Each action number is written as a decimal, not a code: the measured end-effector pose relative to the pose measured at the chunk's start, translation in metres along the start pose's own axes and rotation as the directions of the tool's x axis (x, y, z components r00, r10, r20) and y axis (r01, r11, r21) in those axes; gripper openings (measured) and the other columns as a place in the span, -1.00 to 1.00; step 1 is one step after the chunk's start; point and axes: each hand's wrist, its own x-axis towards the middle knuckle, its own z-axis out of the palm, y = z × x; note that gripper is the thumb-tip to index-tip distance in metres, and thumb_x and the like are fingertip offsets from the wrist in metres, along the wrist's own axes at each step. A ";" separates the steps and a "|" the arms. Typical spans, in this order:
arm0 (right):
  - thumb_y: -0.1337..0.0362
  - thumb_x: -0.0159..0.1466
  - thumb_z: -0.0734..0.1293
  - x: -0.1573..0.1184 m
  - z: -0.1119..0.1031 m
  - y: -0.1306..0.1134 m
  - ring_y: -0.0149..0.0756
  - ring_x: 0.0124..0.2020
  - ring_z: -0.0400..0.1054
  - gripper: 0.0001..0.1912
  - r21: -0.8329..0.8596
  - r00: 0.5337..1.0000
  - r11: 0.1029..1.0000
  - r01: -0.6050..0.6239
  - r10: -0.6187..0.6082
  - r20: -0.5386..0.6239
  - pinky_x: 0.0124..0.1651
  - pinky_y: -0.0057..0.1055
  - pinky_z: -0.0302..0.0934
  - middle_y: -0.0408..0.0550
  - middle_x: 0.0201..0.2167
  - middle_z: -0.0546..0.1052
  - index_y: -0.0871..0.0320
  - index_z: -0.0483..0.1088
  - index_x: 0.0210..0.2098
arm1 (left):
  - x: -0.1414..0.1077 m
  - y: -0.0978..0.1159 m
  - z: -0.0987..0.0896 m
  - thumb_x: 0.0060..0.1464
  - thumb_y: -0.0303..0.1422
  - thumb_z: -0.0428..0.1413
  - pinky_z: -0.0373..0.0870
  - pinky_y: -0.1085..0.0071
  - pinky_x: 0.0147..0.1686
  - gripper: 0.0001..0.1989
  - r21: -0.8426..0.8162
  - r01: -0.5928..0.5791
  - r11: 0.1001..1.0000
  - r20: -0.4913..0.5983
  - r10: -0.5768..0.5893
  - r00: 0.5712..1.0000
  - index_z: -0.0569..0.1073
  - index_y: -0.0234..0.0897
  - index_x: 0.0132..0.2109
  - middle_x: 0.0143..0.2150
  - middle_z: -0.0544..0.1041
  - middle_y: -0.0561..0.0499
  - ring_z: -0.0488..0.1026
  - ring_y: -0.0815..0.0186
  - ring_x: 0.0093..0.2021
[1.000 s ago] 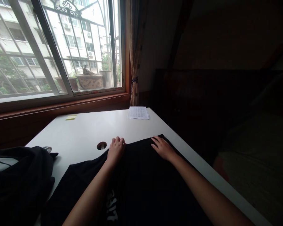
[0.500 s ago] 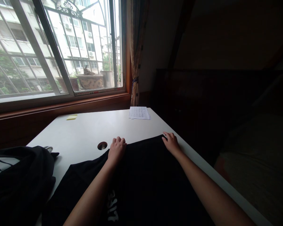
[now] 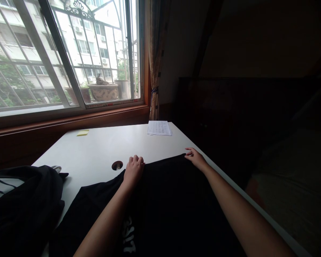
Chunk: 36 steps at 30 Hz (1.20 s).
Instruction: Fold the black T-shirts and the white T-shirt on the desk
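Observation:
A black T-shirt (image 3: 173, 200) with white lettering lies spread over the near part of the white table. My left hand (image 3: 134, 167) is closed on its far edge, fingers curled over the cloth, close to the round hole in the tabletop. At the shirt's far right corner, my right hand (image 3: 196, 158) pinches the fabric between thumb and fingers, with one finger sticking out. The far edge runs fairly straight between both hands. Part of the shirt at the left is hidden under my left forearm.
More dark clothing (image 3: 26, 203) with a white striped patch lies heaped at the left. Sheets of paper (image 3: 159, 127) and a yellow sticky note pad (image 3: 82, 132) are at the table's (image 3: 117, 141) far side. Behind stand a barred window (image 3: 101, 71) and a tied curtain (image 3: 154, 89).
The fingers of my right hand have shifted slightly at the shirt's corner. My left hand stays in place on the edge. The view has moved a little.

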 end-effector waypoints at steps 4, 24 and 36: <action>0.26 0.16 0.37 -0.002 -0.004 -0.002 -0.25 -0.27 0.45 -0.57 0.049 1.000 0.999 0.016 -0.017 0.026 -0.21 -0.36 0.33 -0.07 -0.17 0.58 -0.04 0.47 0.04 | 0.000 0.001 0.000 0.38 -0.28 -0.07 0.31 0.23 -0.17 -0.84 0.000 0.001 1.000 0.001 -0.001 1.000 0.36 -0.22 -0.07 -0.07 0.35 -0.12 0.26 0.08 -0.06; 0.12 0.11 0.44 0.004 -0.025 0.002 -0.08 -0.16 0.54 -0.67 0.376 0.987 0.923 -0.082 0.023 0.160 -0.11 -0.24 0.41 0.05 -0.17 0.65 0.11 0.61 -0.15 | -0.001 0.004 -0.006 0.38 -0.30 -0.07 0.32 0.22 -0.15 -0.84 -0.009 0.015 1.000 0.007 -0.015 1.000 0.38 -0.21 -0.08 -0.06 0.37 -0.14 0.27 0.09 -0.05; 0.23 0.00 0.48 0.014 -0.041 -0.014 -0.01 -0.11 0.50 -0.77 0.202 0.993 0.979 0.014 -0.038 0.114 0.06 -0.15 0.31 0.00 -0.23 0.65 0.07 0.65 -0.31 | -0.001 0.004 -0.007 0.38 -0.30 -0.07 0.32 0.21 -0.12 -0.83 -0.023 0.022 0.999 0.019 -0.021 1.000 0.37 -0.21 -0.07 -0.05 0.36 -0.13 0.27 0.09 -0.04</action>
